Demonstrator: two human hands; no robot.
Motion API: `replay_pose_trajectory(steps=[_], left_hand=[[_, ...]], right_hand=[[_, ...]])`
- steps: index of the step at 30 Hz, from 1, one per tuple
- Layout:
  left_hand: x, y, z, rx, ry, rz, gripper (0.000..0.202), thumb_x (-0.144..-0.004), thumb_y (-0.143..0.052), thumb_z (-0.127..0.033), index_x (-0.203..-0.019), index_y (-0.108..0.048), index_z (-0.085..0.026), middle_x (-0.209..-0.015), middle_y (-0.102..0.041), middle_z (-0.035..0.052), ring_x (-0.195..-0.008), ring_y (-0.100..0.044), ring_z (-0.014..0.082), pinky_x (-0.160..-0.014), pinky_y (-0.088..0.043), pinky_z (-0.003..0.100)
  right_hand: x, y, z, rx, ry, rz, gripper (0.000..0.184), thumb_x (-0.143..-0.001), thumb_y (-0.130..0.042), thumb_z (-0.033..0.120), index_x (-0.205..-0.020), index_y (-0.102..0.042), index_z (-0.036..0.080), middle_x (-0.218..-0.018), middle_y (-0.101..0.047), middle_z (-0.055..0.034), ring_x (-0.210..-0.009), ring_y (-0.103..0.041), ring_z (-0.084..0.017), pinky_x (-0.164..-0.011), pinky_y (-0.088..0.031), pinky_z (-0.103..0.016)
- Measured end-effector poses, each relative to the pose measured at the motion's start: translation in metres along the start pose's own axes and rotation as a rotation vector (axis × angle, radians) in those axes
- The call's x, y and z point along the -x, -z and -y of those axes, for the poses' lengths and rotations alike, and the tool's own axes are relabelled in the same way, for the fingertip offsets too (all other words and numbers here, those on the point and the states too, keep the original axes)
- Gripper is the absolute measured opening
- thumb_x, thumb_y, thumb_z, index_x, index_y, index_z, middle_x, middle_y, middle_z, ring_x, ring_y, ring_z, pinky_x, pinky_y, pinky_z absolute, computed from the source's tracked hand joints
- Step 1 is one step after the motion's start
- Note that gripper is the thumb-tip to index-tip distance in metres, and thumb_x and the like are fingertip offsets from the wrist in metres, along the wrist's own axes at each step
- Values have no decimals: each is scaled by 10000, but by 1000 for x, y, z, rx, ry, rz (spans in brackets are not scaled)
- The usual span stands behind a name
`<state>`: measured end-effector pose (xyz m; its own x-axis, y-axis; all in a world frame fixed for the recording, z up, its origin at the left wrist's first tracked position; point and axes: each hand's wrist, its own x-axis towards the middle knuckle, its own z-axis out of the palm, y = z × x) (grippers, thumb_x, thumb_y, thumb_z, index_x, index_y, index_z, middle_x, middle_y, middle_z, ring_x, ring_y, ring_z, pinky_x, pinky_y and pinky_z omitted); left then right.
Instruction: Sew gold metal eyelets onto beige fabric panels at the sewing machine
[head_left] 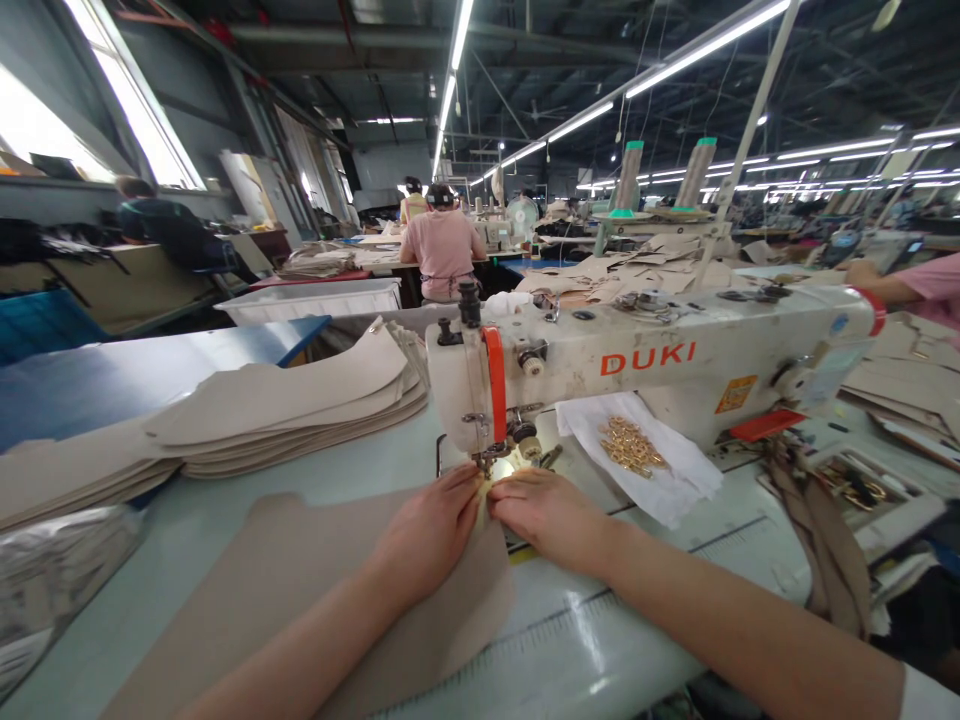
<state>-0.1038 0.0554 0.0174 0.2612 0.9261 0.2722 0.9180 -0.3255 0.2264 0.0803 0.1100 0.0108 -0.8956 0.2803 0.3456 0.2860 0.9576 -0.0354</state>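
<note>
Bright slanted windows [131, 90] break the grey left wall [191, 110], while long tube lights [705, 52] — lit in receding rows — hang beneath a dark roof [300, 88] crossed by pipes [337, 38], over a deep workshop crowded with worktables [116, 282].

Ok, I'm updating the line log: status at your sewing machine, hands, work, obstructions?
Left hand on beige panel, close to sewing machine head. Right hand facing it, by the panel's edge. White cloth with gold pieces nearby, off the panel.
</note>
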Motion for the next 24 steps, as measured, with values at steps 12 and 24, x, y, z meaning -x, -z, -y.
replay_pose_trajectory(steps=[12,24], left_hand=[[30,9,-6,16,32,8,359,-895,-379,-211,-1163,-615,-183,-1266,-615,58,-1150,-576,181,-1020,-436,319],[103,20,-17,-170,-116,-146,678,-857,-492,-326,-1463,-218,-193,-1493,-318,98,-1353,-329,262,-1060,-386,419]], right_hand=[[0,-1,14,-10,94,-15,158,-933,-487,211,-875,-630,175,-929,-671,-35,-897,-583,-159,-873,-421,-286],[9,2,30,-98,63,-167,166,-909,-490,205,-833,-634,173,-816,-666,-41,-822,-592,-168,-820,-445,-302]])
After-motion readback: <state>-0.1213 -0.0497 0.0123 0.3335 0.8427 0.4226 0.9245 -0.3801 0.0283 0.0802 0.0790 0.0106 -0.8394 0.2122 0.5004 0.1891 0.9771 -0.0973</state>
